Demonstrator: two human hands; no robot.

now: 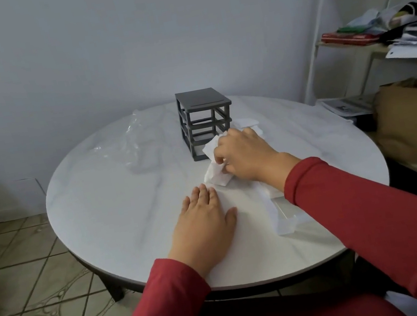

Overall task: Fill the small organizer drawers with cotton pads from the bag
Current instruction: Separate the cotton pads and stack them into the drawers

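White cotton pads (216, 177), likely soft, featherlight, best pinched by the stack's sides; right hand (244, 157) clamps them under curled fingers; left hand (205, 222) flat beside, fingers straight

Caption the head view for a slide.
Right hand grips white pads beside the grey organizer frame; left hand rests flat on the table.

Single head cam, looks fwd & down, close over round table (115, 202).

On the table (119, 229) the organizer (205, 123) stands behind the cotton pads (215, 176), with the bag (130, 146) to its left.
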